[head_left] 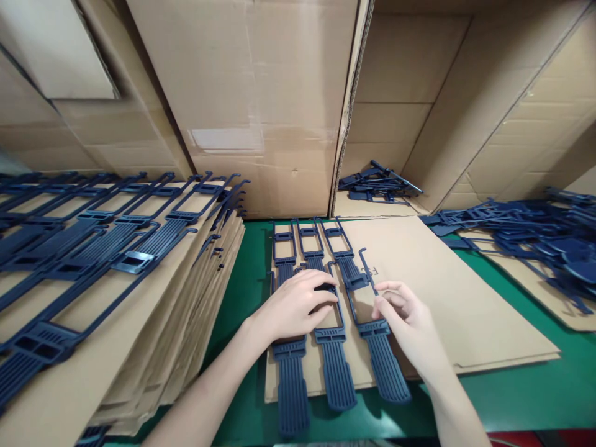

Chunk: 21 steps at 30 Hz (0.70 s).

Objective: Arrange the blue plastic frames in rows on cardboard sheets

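Observation:
Three columns of dark blue plastic parts, each with a wire-like frame and a ribbed paddle, lie on a cardboard sheet. My left hand rests palm down over the left and middle columns, fingers spread and bent, touching the middle part. With thumb and fingertips pinched together, my right hand grips the side rod of the right-hand part. That part's ribbed paddle points toward me and overhangs the sheet's near edge.
A tall stack of cardboard sheets layered with blue parts stands at the left. More blue parts are heaped at the right, and some lie inside an open carton behind. The table is green.

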Available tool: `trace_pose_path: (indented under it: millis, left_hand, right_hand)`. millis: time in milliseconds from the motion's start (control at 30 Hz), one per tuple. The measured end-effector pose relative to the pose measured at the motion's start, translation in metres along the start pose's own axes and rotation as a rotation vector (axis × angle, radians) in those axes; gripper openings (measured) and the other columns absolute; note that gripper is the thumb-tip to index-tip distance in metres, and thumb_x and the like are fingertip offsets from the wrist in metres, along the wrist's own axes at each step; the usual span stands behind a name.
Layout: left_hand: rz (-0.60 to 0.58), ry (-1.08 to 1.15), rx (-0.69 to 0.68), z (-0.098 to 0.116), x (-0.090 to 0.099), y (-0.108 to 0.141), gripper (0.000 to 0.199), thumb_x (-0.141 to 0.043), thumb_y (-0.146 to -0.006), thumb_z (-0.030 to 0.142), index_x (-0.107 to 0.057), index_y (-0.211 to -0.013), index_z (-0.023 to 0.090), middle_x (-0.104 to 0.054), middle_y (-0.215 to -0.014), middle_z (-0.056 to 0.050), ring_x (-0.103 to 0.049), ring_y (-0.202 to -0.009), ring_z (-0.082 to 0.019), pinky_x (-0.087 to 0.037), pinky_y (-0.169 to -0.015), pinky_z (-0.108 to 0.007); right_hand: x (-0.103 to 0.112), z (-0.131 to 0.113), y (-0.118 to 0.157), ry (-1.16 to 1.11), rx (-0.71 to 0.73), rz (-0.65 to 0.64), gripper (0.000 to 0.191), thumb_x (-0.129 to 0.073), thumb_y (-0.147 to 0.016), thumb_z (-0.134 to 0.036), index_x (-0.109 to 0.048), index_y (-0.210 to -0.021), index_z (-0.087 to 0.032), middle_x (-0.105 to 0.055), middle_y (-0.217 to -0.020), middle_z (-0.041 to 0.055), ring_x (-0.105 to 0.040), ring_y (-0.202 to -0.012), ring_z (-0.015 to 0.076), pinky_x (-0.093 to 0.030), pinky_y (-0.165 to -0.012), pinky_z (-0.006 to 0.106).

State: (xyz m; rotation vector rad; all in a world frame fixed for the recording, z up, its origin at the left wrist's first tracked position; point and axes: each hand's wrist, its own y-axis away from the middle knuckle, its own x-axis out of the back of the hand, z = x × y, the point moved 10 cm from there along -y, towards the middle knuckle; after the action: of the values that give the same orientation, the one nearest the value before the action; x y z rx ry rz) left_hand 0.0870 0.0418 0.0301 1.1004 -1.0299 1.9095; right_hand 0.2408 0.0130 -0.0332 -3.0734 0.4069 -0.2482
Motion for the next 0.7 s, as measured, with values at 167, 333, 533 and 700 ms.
trace_pose_path:
  millis: [167, 333, 533, 700]
  left_hand:
    - [0.014, 0.008, -0.001, -0.001, 0.000, 0.001, 0.022, -0.050, -0.089, 0.015, -0.069, -0.099, 0.020, -0.059, -0.122, -0.006, -0.053, -0.114, -0.021, -0.041, -0.102, -0.037]
    - [0.013, 0.000, -0.005, -0.002, -0.001, 0.001, 0.022, -0.050, -0.089, 0.015, -0.068, -0.100, 0.021, -0.058, -0.124, -0.006, -0.053, -0.115, -0.021, -0.041, -0.102, -0.037]
    - [-0.005, -0.038, -0.006, -0.003, -0.003, 0.001, 0.023, -0.049, -0.090, 0.016, -0.068, -0.102, 0.019, -0.058, -0.123, -0.007, -0.051, -0.116, -0.021, -0.040, -0.102, -0.037]
    - [0.010, -0.047, -0.009, -0.002, -0.003, 0.000, 0.023, -0.048, -0.091, 0.018, -0.068, -0.102, 0.019, -0.060, -0.121, -0.007, -0.053, -0.114, -0.022, -0.041, -0.100, -0.038]
  right_hand:
    - [0.008, 0.013, -0.003, 0.170, 0.017, 0.049, 0.033, -0.060, -0.080, -0.045, -0.059, -0.098, -0.018, -0.064, -0.074, 0.0046, -0.059, -0.068, 0.0192, -0.046, -0.064, 0.030]
    - [0.013, 0.018, -0.006, 0.254, -0.001, 0.066, 0.034, -0.060, -0.078, -0.046, -0.063, -0.095, -0.016, -0.065, -0.078, 0.0066, -0.059, -0.069, 0.0195, -0.047, -0.066, 0.032]
    - [0.029, 0.021, -0.005, 0.398, 0.029, 0.073, 0.033, -0.056, -0.079, -0.044, -0.066, -0.094, -0.016, -0.064, -0.078, 0.0058, -0.054, -0.060, 0.0166, -0.045, -0.062, 0.032]
    - [0.032, 0.023, 0.009, 0.472, 0.033, 0.016, 0.032, -0.054, -0.083, -0.044, -0.068, -0.097, -0.019, -0.064, -0.084, 0.0059, -0.056, -0.062, 0.0167, -0.046, -0.060, 0.031]
